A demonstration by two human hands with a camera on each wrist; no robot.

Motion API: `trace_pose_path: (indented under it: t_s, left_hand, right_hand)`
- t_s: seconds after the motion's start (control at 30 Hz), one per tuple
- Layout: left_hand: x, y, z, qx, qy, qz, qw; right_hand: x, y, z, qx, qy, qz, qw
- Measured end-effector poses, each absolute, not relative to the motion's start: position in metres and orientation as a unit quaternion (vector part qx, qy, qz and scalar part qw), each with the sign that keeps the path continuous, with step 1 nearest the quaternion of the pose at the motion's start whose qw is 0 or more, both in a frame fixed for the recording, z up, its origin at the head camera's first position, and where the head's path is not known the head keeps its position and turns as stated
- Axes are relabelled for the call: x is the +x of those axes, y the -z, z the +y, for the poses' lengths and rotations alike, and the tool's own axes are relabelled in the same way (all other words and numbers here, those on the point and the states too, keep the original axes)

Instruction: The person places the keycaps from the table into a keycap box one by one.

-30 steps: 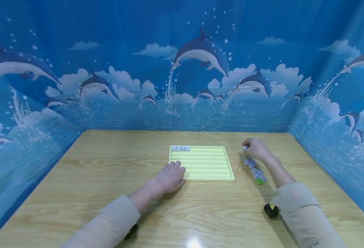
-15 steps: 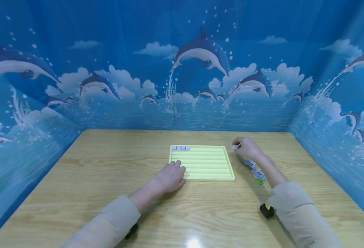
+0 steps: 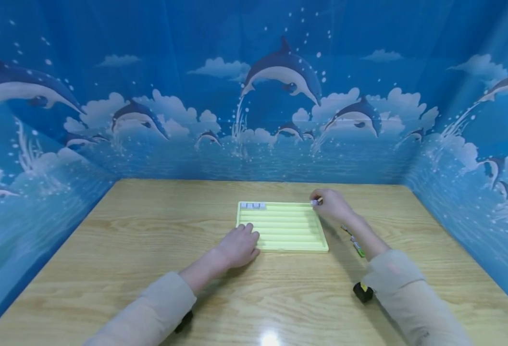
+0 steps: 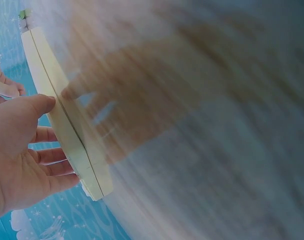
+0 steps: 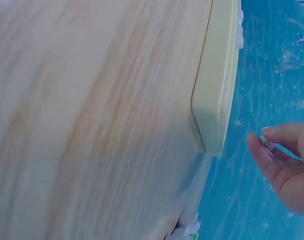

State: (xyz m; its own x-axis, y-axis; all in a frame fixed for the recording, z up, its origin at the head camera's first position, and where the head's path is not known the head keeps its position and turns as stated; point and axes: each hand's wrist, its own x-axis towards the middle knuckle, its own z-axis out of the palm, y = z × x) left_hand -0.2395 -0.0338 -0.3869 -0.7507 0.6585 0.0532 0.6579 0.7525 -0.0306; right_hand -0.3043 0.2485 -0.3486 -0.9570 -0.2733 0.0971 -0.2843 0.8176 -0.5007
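A pale yellow-green tray (image 3: 288,229) with raised ridges lies mid-table. Several small white tiles (image 3: 253,205) stand in a row in its far left corner. My left hand (image 3: 236,246) rests on the tray's near left corner with fingers relaxed; in the left wrist view, its thumb (image 4: 42,103) touches the tray's side. My right hand (image 3: 333,206) is at the tray's far right corner, pinching one small white tile (image 5: 266,143) between thumb and fingertips. Its print does not show.
Loose tiles (image 3: 352,239), one of them green (image 3: 359,251), lie right of the tray, partly hidden under the right forearm. Blue dolphin-print curtains (image 3: 254,158) border the wooden table (image 3: 171,206) at the back and both sides.
My right hand has moved left with the white tile, from above the loose tiles to the tray's far right corner. My left hand has stayed in place.
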Motion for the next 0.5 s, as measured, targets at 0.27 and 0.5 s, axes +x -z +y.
trace_pose_path:
  t_s: [0.27,0.5]
  left_hand:
    - [-0.24,0.385,-0.034,-0.352,-0.011,-0.936,0.029]
    - [-0.239,0.385,-0.034,-0.351,-0.012,-0.936,0.026]
  right_hand:
    - [-0.307,0.346,0.231,0.147,-0.272,-0.951,-0.005]
    - [-0.31,0.349,0.224,0.185,-0.271,-0.945,-0.015]
